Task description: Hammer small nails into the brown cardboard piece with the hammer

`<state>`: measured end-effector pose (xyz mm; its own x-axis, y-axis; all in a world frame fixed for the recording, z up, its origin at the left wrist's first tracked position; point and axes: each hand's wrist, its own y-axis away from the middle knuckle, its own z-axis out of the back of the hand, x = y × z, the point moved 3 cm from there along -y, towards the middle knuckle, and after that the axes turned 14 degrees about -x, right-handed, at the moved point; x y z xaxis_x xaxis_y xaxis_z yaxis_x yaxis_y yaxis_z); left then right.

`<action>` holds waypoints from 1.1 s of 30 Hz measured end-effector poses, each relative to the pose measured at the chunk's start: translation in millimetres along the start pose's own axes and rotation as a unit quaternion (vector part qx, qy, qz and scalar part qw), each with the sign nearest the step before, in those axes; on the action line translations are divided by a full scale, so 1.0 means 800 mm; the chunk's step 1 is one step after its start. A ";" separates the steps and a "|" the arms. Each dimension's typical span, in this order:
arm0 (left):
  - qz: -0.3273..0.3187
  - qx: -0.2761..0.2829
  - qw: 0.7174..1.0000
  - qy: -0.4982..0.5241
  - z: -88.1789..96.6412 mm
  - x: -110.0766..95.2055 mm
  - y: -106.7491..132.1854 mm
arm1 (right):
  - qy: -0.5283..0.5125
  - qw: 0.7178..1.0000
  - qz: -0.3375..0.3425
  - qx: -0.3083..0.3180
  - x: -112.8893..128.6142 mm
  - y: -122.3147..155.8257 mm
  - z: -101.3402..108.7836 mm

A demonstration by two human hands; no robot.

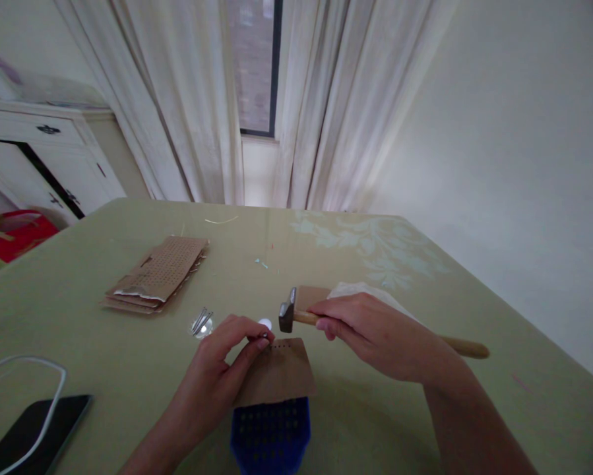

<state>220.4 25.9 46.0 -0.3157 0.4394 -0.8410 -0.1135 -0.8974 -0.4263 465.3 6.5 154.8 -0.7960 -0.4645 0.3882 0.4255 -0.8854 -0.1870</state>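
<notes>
My right hand is closed round the wooden handle of a small hammer, whose metal head hovers just above the table. My left hand pinches a small nail upright at the top edge of a brown cardboard piece. That cardboard lies over a blue perforated block. The hammer head is a short way right of the nail, apart from it.
A stack of perforated cardboard pieces lies at the left. Several loose nails lie beside a small round white thing. A black phone with a white cable sits at the near left edge of the green table. Curtains and a white cabinet stand behind.
</notes>
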 end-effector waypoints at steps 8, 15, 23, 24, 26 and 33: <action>-0.014 0.012 1.000 0.008 -0.002 -0.002 0.000 | -0.002 1.000 -0.004 0.019 0.000 -0.002 -0.002; -0.021 0.011 1.000 0.011 -0.001 -0.002 0.002 | 0.000 1.000 -0.008 0.020 0.002 -0.002 -0.003; -0.027 0.014 0.999 0.016 -0.003 -0.004 0.001 | 0.001 0.999 -0.012 0.036 0.000 -0.001 -0.005; -0.025 0.015 0.999 0.015 -0.003 -0.004 0.001 | 0.003 0.999 -0.013 0.037 0.000 -0.001 -0.005; -0.019 0.016 1.000 0.012 -0.003 -0.004 0.002 | 0.004 0.999 -0.009 0.038 0.000 -0.001 -0.005; -0.017 0.017 1.000 0.011 -0.003 -0.006 0.001 | 0.014 0.999 -0.006 0.036 0.001 -0.001 -0.005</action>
<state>224.3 23.4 48.7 -0.2897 0.4705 -0.8335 -0.1556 -0.8824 -0.4440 462.8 6.9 151.9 -0.8131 -0.4544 0.3638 0.4440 -0.8883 -0.1172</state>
